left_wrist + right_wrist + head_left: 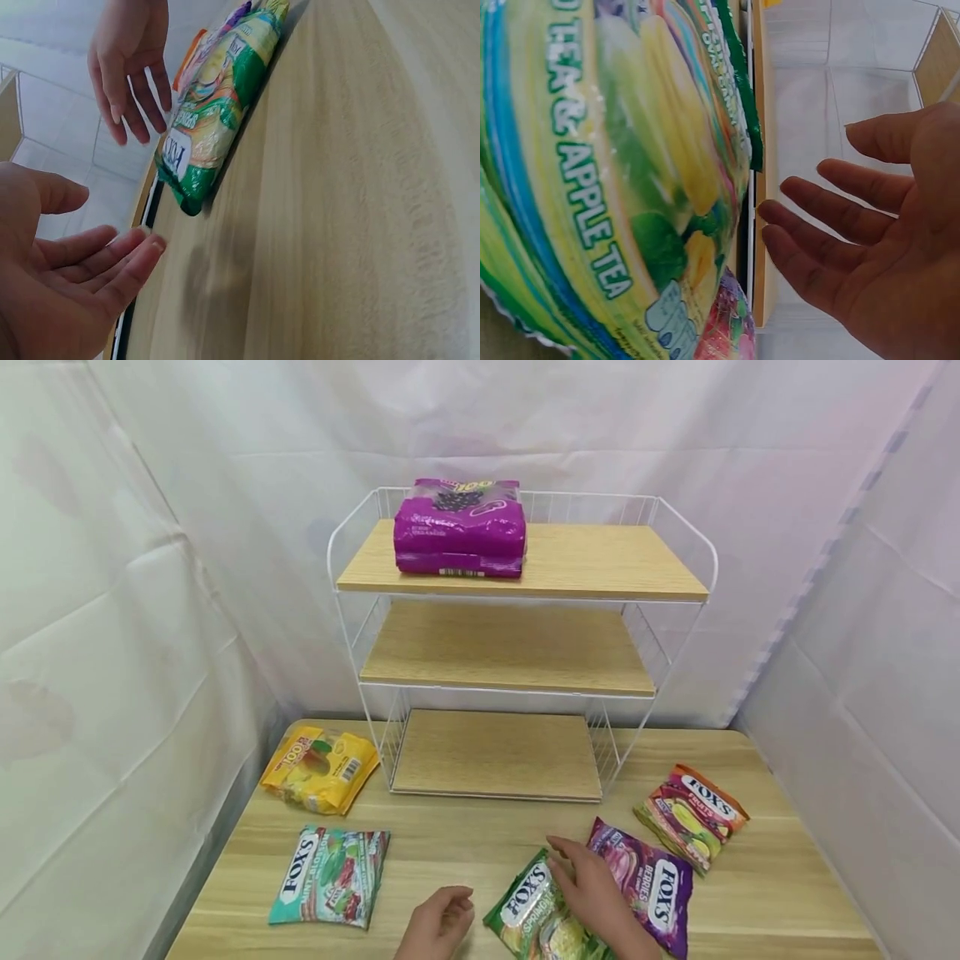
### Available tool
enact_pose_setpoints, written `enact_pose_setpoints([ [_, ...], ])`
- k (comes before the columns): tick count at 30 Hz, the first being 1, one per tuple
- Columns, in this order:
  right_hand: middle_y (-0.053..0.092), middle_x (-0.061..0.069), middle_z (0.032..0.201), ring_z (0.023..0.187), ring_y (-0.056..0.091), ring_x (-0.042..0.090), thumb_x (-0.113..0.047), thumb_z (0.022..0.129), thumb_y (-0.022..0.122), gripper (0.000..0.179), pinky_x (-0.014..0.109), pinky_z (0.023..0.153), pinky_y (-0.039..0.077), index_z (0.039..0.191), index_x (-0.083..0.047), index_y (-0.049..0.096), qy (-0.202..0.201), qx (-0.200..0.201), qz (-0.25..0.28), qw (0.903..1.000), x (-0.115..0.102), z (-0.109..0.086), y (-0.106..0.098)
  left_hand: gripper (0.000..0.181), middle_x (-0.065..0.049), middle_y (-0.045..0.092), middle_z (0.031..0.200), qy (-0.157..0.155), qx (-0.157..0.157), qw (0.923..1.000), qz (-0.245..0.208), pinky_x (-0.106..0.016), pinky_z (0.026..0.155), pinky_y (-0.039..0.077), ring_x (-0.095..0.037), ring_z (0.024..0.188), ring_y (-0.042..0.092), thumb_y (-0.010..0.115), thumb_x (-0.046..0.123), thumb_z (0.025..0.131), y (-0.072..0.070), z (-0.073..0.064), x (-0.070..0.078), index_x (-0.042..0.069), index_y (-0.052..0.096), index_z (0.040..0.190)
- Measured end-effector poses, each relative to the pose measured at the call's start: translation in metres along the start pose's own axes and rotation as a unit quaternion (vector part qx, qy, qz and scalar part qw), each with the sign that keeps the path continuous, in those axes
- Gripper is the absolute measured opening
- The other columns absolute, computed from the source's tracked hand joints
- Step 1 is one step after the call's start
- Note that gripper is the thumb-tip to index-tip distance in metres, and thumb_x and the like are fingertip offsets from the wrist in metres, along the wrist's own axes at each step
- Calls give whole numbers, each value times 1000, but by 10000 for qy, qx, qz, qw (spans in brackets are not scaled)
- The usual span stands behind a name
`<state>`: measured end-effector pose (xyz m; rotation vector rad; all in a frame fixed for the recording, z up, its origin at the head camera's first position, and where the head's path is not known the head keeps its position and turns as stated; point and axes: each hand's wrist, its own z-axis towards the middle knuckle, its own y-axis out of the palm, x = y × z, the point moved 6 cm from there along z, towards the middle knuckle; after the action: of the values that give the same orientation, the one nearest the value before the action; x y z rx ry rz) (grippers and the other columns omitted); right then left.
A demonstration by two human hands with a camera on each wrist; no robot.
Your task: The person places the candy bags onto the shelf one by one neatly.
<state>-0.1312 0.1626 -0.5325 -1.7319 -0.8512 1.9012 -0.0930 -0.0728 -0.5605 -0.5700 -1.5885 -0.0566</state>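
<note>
A green Fox's candy bag (551, 914) lies at the front of the table. Above it hovers my right hand (596, 893), apart from the bag in the right wrist view, its fingers (817, 240) loosely bent around nothing. My left hand (438, 922) is held to the left of this bag with its palm turned inward; in the left wrist view its fingers (112, 262) are relaxed and touch nothing. A purple Fox's Berries bag (645, 885) lies just right of the green one, partly behind my right hand. The green bag's near end is cut off by the head view's lower edge.
A white wire rack (517, 689) with three wooden shelves stands at the back, a purple candy bag (461, 531) on its top shelf. A yellow bag (318, 768) and a teal Fox's bag (330, 877) lie left; an orange Fox's Fruits bag (693, 814) lies right. White cloth surrounds the table.
</note>
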Motion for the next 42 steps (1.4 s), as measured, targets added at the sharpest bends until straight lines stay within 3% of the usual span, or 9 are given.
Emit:
enact_pose_setpoints([
  [3, 62, 15, 119, 104, 61, 32, -16, 96, 59, 37, 47, 83, 53, 129, -1, 57, -59, -172, 41, 9998, 3, 0, 4, 30, -1, 61, 96, -260, -303, 9992, 81, -24, 69, 51, -7, 82, 56, 59, 14, 94, 7, 3, -3, -7, 58, 115],
  [9, 61, 17, 120, 104, 61, 34, -17, 95, 61, 38, 48, 83, 53, 128, 0, 57, -72, -186, -16, 9998, 3, -3, 6, 21, 4, 59, 87, -361, -820, 9949, 469, -26, 64, 49, -7, 74, 54, 60, 14, 92, 20, 7, -2, -3, 64, 104],
  [16, 61, 17, 122, 112, 57, 37, -19, 93, 63, 39, 53, 94, 46, 127, -1, 59, 11, -177, -198, 9996, 0, -9, 9, 16, 3, 61, 80, -658, -983, 9920, 431, -26, 62, 49, -7, 71, 55, 62, 14, 91, 27, 7, 2, 0, 67, 96],
  [23, 63, 16, 118, 107, 59, 37, -20, 90, 66, 39, 55, 91, 46, 125, -5, 61, -39, 180, -522, 9985, -1, -13, 11, 23, -8, 68, 94, -416, -923, 9924, 702, -29, 66, 52, -13, 76, 60, 60, 15, 93, 24, 8, 7, -4, 67, 103],
  [30, 63, 16, 120, 109, 58, 38, -22, 91, 65, 39, 56, 92, 45, 127, -6, 60, -12, 312, -460, 9985, 0, -16, 15, 33, -16, 66, 106, -946, -998, 9905, 51, -49, 78, 53, -34, 93, 63, 60, 16, 95, 24, 7, 1, -8, 62, 117],
  [35, 61, 18, 123, 110, 57, 40, -25, 93, 63, 41, 57, 92, 45, 129, -7, 58, 171, 131, -188, 9996, 4, -16, 17, 47, -25, 58, 124, -1016, -1036, 9890, -270, -58, 93, 44, -44, 114, 54, 59, 22, 96, 25, 11, 2, -10, 52, 130],
  [38, 60, 18, 124, 111, 57, 40, -26, 93, 63, 42, 57, 92, 45, 130, -8, 58, 282, 84, -108, 9995, 6, -16, 20, 56, -29, 47, 135, -956, -878, 9900, -556, -58, 98, 39, -47, 122, 46, 58, 27, 96, 28, 15, 3, -12, 44, 135],
  [42, 57, 22, 127, 113, 55, 41, -26, 92, 64, 42, 58, 92, 45, 129, -7, 59, 197, 112, -31, 9997, 6, -15, 23, 65, -34, 37, 141, -984, -397, 9891, -1019, -53, 99, 41, -48, 127, 39, 57, 32, 96, 28, 21, -3, -16, 39, 136],
])
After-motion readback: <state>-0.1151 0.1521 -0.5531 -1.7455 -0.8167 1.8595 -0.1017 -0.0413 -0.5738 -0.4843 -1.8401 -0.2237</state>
